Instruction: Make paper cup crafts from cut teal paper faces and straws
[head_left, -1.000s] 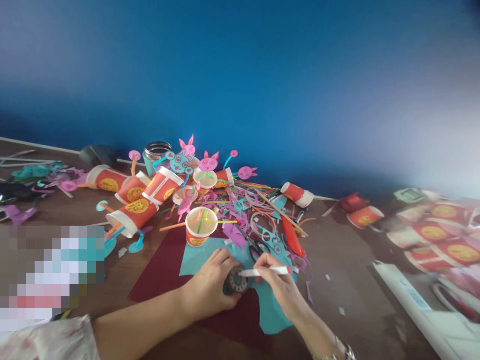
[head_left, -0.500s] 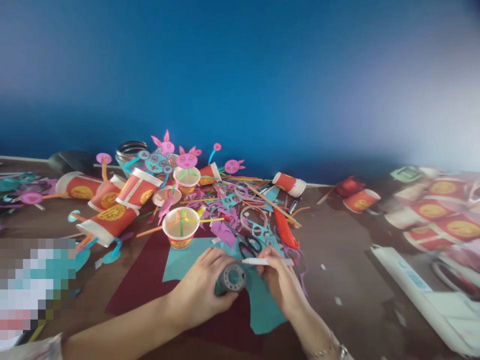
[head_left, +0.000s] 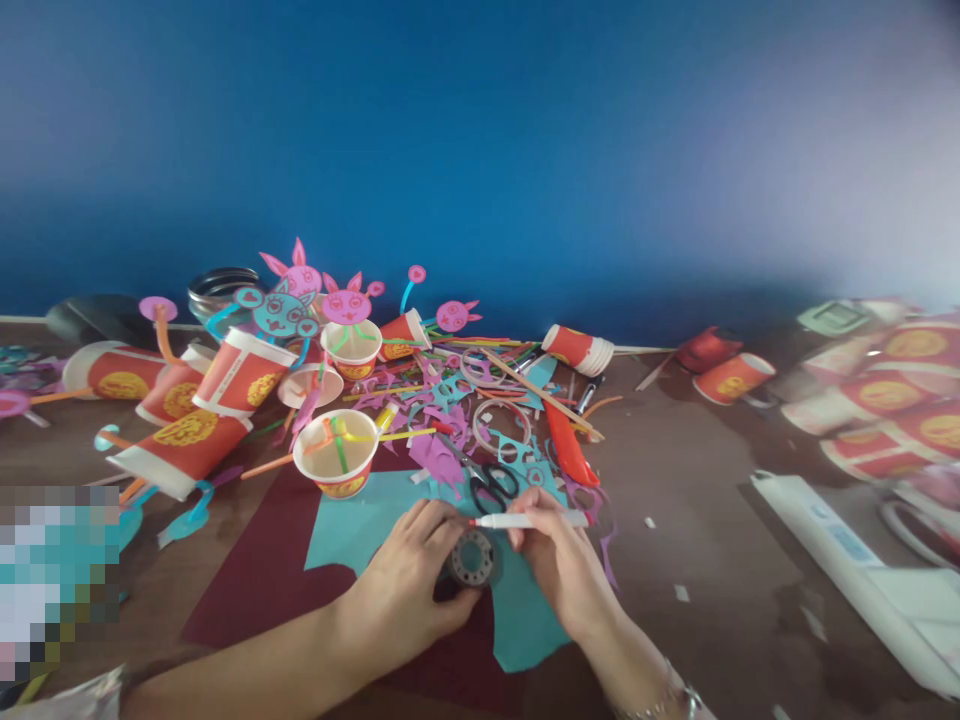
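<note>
My left hand [head_left: 420,570] is wrapped round a small dark cylinder [head_left: 472,557] with a grey ring-shaped top, standing over the blue paper; its exact kind I cannot make out. In my right hand [head_left: 559,560] is a white felt-tip marker [head_left: 502,520], lying nearly level, its red tip pointing left just above the cylinder's far rim. Beneath both hands lies a sheet of light blue paper [head_left: 525,625] on a dark red sheet [head_left: 247,570]. Black-handled scissors [head_left: 493,487] rest just beyond the marker.
A paper cup [head_left: 337,455] with straws stands left of the hands. Behind it are red cups [head_left: 244,370] with paper animal faces [head_left: 347,305] and straw arms. Coloured scraps [head_left: 439,460] fill the middle. More cups [head_left: 889,390] and a white case [head_left: 825,560] lie at right.
The view has shifted, so the cups at left appear further left. The marker's tip has moved slightly left relative to the cylinder. Both hands keep their holds.
</note>
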